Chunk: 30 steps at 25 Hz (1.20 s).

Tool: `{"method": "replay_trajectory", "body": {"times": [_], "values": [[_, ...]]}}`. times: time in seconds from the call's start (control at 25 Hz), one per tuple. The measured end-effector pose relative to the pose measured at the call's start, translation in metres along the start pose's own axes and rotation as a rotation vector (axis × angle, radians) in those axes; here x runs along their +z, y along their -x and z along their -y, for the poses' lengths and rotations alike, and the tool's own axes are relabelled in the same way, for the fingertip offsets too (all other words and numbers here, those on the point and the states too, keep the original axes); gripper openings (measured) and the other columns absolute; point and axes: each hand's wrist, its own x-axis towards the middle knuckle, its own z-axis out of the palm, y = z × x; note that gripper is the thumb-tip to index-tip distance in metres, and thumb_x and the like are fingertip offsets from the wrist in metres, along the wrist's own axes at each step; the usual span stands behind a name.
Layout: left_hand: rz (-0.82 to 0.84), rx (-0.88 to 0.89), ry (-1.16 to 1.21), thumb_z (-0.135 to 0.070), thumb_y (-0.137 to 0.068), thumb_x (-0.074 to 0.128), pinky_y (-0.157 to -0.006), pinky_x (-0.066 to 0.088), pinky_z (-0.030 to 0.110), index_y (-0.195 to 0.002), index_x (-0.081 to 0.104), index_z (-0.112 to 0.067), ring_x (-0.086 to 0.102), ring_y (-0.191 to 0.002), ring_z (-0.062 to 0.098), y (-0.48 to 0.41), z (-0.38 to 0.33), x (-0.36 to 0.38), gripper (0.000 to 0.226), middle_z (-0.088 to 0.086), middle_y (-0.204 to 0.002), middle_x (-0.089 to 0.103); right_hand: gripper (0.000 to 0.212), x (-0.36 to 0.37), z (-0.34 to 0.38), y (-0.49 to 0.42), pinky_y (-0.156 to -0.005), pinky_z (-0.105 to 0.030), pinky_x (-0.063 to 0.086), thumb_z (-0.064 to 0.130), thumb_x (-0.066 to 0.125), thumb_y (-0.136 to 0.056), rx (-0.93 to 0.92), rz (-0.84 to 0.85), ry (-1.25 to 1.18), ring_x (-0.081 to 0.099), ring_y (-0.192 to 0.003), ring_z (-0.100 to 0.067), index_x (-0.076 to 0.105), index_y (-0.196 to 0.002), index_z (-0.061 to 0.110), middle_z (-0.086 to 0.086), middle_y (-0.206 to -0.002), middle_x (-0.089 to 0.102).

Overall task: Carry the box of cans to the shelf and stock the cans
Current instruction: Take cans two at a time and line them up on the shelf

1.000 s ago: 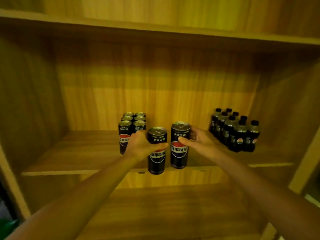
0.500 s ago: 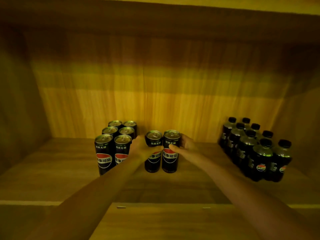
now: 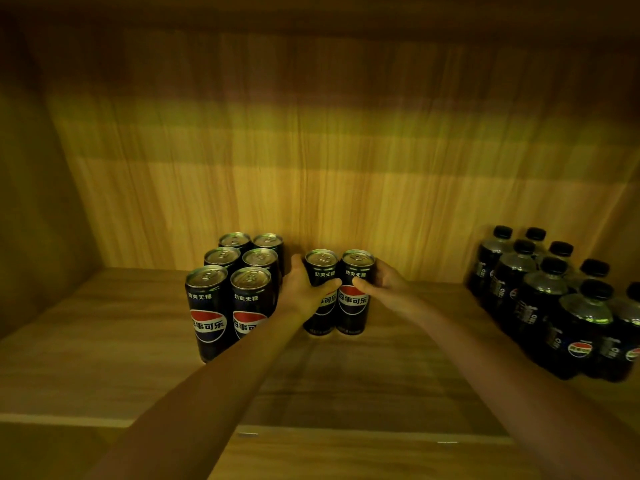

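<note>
Two black cola cans stand upright side by side on the wooden shelf board (image 3: 104, 341), near its back wall. My left hand (image 3: 304, 287) is wrapped around the left can (image 3: 321, 268). My right hand (image 3: 384, 282) grips the right can (image 3: 355, 299). Both cans rest on the board, touching each other. Just to their left stands a block of several identical cans (image 3: 239, 289) in two columns; my left hand is close against its right side. The box is out of view.
A pack of several small black cola bottles (image 3: 554, 299) fills the shelf's right end. The back wall (image 3: 311, 150) is right behind the cans. Bare board lies between the cans and the bottles and at the far left. The shelf's front edge (image 3: 69, 419) is below.
Both hands carried the two cans from in front of the shelf edge inward and set them down deep on the board beside the can block. The camera moved closer.
</note>
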Motion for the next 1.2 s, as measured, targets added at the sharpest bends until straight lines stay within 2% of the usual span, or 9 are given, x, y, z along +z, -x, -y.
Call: {"method": "replay_trajectory", "body": {"times": [0.16, 0.28, 0.4, 0.56, 0.88, 0.96, 1.12, 1.2], "values": [[0.033, 0.013, 0.062, -0.018, -0.074, 0.074, -0.090, 0.042, 0.027, -0.128, 0.035, -0.011, 0.051, -0.121, 0.020, 0.009, 0.015, 0.003, 0.067, 0.007, -0.130, 0.054, 0.074, 0.003, -0.012, 0.001, -0.103, -0.034, 0.036, 0.024, 0.067, -0.078, 0.034, 0.001, 0.002, 0.038, -0.131, -0.021, 0.025, -0.139, 0.017, -0.007, -0.145, 0.038], [-0.003, -0.007, -0.006, -0.016, -0.067, 0.079, -0.095, 0.043, 0.032, -0.130, 0.035, -0.012, 0.052, -0.122, 0.023, 0.021, 0.038, 0.011, 0.076, 0.008, -0.132, 0.054, 0.086, 0.019, -0.031, 0.012, -0.097, -0.029, 0.038, 0.022, 0.076, -0.069, 0.110, -0.056, 0.056, 0.042, -0.129, -0.022, 0.025, -0.138, 0.015, -0.007, -0.143, 0.041], [-0.041, -0.056, -0.149, -0.017, -0.068, 0.078, -0.101, 0.043, 0.041, -0.129, 0.037, -0.011, 0.049, -0.126, 0.028, 0.025, 0.053, 0.018, 0.073, 0.012, -0.133, 0.054, 0.076, 0.037, -0.053, 0.022, -0.096, -0.032, 0.041, 0.027, 0.075, -0.070, 0.142, -0.152, 0.218, 0.049, -0.124, -0.024, 0.036, -0.133, 0.012, -0.009, -0.136, 0.050], [-0.028, -0.048, -0.197, -0.016, -0.076, 0.071, -0.105, 0.041, 0.042, -0.131, 0.036, -0.009, 0.046, -0.129, 0.029, 0.027, 0.055, 0.018, 0.066, 0.013, -0.136, 0.051, 0.058, 0.040, -0.067, 0.025, -0.096, -0.038, 0.047, 0.028, 0.069, -0.076, 0.085, -0.232, 0.324, 0.056, -0.116, -0.023, 0.046, -0.127, 0.010, -0.011, -0.128, 0.058], [0.019, -0.025, -0.205, -0.018, -0.081, 0.066, -0.107, 0.039, 0.040, -0.134, 0.034, -0.010, 0.044, -0.131, 0.027, 0.029, 0.060, 0.017, 0.062, 0.012, -0.139, 0.049, 0.051, 0.041, -0.074, 0.029, -0.100, -0.046, 0.045, 0.020, 0.062, -0.083, 0.088, -0.203, 0.260, 0.053, -0.119, -0.026, 0.043, -0.129, 0.008, -0.014, -0.129, 0.056], [0.029, -0.022, -0.209, -0.019, -0.082, 0.065, -0.107, 0.038, 0.040, -0.135, 0.032, -0.010, 0.043, -0.131, 0.026, 0.029, 0.060, 0.017, 0.063, 0.011, -0.139, 0.048, 0.052, 0.042, -0.074, 0.029, -0.101, -0.044, 0.044, 0.021, 0.060, -0.084, 0.093, -0.205, 0.281, 0.052, -0.120, -0.026, 0.041, -0.131, 0.008, -0.014, -0.131, 0.054], [0.035, -0.013, -0.204, -0.019, -0.081, 0.066, -0.107, 0.036, 0.037, -0.137, 0.030, -0.012, 0.042, -0.132, 0.025, 0.030, 0.058, 0.015, 0.068, 0.010, -0.141, 0.046, 0.053, 0.046, -0.069, 0.030, -0.097, -0.032, 0.039, 0.023, 0.056, -0.087, 0.109, -0.194, 0.363, 0.048, -0.124, -0.025, 0.037, -0.134, 0.008, -0.014, -0.135, 0.051], [0.040, 0.004, -0.209, -0.020, -0.079, 0.068, -0.109, 0.033, 0.036, -0.140, 0.025, -0.013, 0.038, -0.135, 0.024, 0.035, 0.056, 0.013, 0.075, 0.009, -0.144, 0.042, 0.060, 0.047, -0.064, 0.036, -0.100, -0.034, 0.037, 0.026, 0.056, -0.087, 0.127, -0.208, 0.380, 0.042, -0.129, -0.027, 0.030, -0.137, 0.008, -0.014, -0.141, 0.043]]}}
